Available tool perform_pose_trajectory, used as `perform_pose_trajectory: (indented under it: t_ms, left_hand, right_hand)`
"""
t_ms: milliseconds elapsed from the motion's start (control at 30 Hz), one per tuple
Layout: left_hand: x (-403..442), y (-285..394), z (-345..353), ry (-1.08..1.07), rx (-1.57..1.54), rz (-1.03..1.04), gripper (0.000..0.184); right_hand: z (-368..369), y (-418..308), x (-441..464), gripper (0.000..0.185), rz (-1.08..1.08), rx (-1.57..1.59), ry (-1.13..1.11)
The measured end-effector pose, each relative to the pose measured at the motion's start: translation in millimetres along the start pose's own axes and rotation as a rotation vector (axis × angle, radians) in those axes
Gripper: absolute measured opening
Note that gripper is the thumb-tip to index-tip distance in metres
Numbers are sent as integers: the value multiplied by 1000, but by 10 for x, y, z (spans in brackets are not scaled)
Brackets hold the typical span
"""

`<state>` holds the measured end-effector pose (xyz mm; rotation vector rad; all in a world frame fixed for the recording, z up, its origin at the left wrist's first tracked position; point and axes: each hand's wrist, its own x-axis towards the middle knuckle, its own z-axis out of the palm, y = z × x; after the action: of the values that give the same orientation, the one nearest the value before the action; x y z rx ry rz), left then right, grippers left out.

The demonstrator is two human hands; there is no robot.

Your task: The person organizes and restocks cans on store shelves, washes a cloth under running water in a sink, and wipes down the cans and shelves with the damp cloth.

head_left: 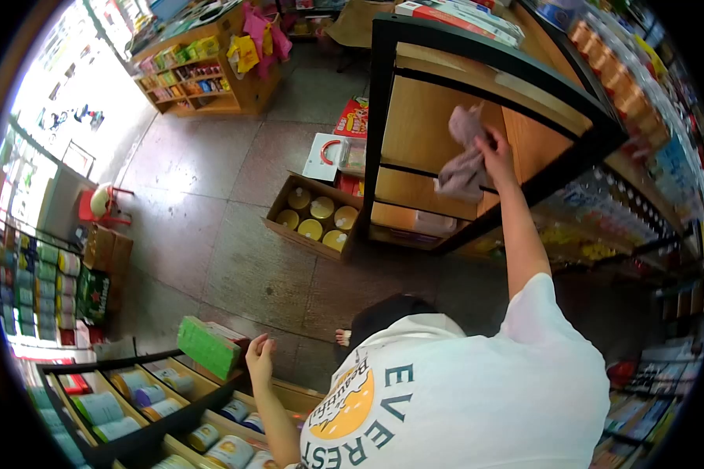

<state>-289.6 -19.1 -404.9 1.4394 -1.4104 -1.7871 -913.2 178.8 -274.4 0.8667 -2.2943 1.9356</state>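
My right hand (496, 156) is raised at the black-framed wooden shelf (414, 117), its fingers closed round a crumpled greyish-pink cloth (463, 168). The cloth hangs in front of the shelf's open end panel; whether it touches the bars I cannot tell. Low on the left, my left hand (260, 358) hovers with loosely bent fingers and nothing visible in it. Just left of that hand, a green box (209, 346) stands tilted at the edge of a shelf of tins (145, 391).
On the floor, an open carton (289, 227) holds several yellow-lidded tins, beside a white box (321, 159). A wooden counter (246, 90) stands at the far left, with a small red chair (105, 205) nearer. Stocked shelves (618, 211) line the right.
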Motion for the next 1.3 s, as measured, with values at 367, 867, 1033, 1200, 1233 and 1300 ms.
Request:
perform_pose_trajectory:
  t_ms: [367, 867, 1033, 1200, 1233, 1300]
  left_hand:
    - [-1541, -1511, 1044, 406, 97, -345, 17]
    - [-2202, -1860, 1876, 367, 254, -336, 24]
    - [-2639, -1748, 1782, 409, 191, -265, 26]
    - [-3464, -2020, 1809, 621, 241, -258, 27]
    - [-3543, -2048, 1845, 656, 240, -228, 29]
    - [-3555, -2157, 1846, 647, 94, -231, 33]
  right_hand:
    - [-73, 1525, 2622, 41, 41, -546, 56]
    - [961, 424, 249, 36, -387, -207, -704]
    - [904, 495, -1301, 31, -685, -196, -997]
    - [1216, 781, -1671, 29, -213, 83, -1136]
    - [1254, 793, -1695, 28, -35, 314, -1195]
    - [1290, 452, -1749, 23, -60, 406, -1291]
